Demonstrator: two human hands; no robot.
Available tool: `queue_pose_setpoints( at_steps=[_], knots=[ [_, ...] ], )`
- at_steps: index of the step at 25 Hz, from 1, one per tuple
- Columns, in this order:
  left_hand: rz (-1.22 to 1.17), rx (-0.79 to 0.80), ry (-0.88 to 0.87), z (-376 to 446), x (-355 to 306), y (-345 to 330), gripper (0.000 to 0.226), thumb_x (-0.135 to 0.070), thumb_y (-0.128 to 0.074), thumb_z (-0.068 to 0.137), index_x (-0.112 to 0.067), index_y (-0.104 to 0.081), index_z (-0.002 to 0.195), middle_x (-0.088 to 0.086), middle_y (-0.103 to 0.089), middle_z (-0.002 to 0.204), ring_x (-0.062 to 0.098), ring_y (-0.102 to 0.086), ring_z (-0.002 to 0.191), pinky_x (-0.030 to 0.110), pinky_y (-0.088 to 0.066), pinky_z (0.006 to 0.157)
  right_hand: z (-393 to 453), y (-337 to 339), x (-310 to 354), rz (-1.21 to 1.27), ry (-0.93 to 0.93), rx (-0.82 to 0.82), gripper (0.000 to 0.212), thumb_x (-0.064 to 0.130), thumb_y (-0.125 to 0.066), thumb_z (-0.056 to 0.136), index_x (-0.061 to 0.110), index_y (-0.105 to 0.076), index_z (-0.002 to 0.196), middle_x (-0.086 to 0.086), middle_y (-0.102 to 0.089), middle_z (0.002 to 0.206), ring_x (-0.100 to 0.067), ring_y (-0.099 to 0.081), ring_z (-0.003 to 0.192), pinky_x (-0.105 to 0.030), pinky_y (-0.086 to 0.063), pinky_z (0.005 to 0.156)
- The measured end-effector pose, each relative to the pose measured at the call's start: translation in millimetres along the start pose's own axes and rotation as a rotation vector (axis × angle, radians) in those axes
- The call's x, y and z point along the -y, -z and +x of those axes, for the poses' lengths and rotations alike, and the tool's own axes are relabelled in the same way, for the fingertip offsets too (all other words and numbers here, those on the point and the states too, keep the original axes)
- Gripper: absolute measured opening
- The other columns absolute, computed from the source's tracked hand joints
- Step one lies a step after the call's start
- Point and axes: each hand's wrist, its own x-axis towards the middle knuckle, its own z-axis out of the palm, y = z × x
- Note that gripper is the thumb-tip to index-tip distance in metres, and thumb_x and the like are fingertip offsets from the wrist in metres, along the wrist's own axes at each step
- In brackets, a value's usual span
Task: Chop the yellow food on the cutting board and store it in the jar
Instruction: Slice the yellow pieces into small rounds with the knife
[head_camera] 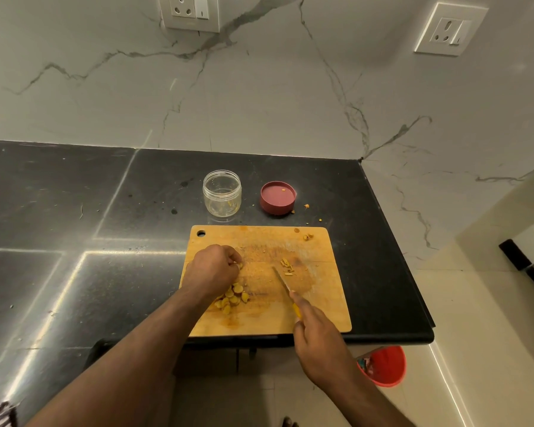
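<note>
Mid-chop: my left hand [213, 268] pinches a yellow piece [238, 265] on the board [321, 315], right hand [316, 340] grips the knife [281, 280]. Slices [232, 298] piled mid-board; jar [222, 192] behind board nearly empty, nothing stored.

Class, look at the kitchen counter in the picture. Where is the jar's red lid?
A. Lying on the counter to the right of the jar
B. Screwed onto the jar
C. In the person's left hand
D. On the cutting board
A. The red lid lies on the dark counter apart from and to the right of the open jar, beyond the cutting board.
</note>
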Motion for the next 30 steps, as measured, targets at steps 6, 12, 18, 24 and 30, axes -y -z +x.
queue_pose_setpoints(
  at_steps=[6,12,18,24,30],
  knots=[
    [0.008,-0.023,-0.011,-2,-3,0,0.021,-0.018,-0.063,0.093,-0.027,-0.075,0.107,-0.007,-0.071,0.104,0.011,-0.063,0.094,0.032,-0.057,0.076,-3,10,-13,0.007,-0.002,0.001,0.051,0.023,-0.039,0.103,0.034,-0.029,0.152,0.01,-0.045,0.144,0.002,-0.042,0.118,-0.018,-0.039,0.101],
    [-0.001,-0.025,-0.014,-4,-7,2,0.015,-0.018,-0.065,0.091,-0.028,-0.072,0.099,-0.007,-0.069,0.1,0.011,-0.062,0.091,0.03,-0.055,0.072,0,14,-20,0.032,-0.045,-0.07,0.051,0.022,-0.04,0.103,0.032,-0.029,0.152,0.008,-0.047,0.143,0.002,-0.045,0.115,-0.02,-0.041,0.1],
    [-0.021,-0.007,-0.029,-7,-10,6,0.019,-0.015,-0.064,0.092,-0.033,-0.059,0.09,-0.01,-0.063,0.095,0.009,-0.057,0.084,0.025,-0.05,0.067,13,11,-10,0.023,-0.038,-0.042,0.051,0.025,-0.039,0.103,0.032,-0.029,0.152,0.006,-0.048,0.142,-0.007,-0.051,0.116,-0.029,-0.047,0.099],
    [-0.097,0.041,-0.06,-9,-16,4,0.016,-0.017,-0.064,0.096,-0.031,-0.065,0.103,-0.01,-0.066,0.103,0.004,-0.058,0.087,0.018,-0.045,0.063,9,14,-8,0.078,-0.032,-0.048,0.05,0.023,-0.041,0.102,0.033,-0.032,0.15,0.01,-0.045,0.145,-0.008,-0.051,0.12,-0.031,-0.046,0.102],
    [-0.048,0.095,-0.093,-8,-30,-2,0.018,-0.019,-0.063,0.096,-0.03,-0.072,0.107,-0.01,-0.068,0.105,0.011,-0.06,0.099,0.034,-0.058,0.084,4,6,-5,0.129,-0.077,-0.002,0.048,0.026,-0.04,0.103,0.036,-0.033,0.149,0.006,-0.052,0.137,-0.007,-0.051,0.099,-0.012,-0.04,0.075]
  ],
)
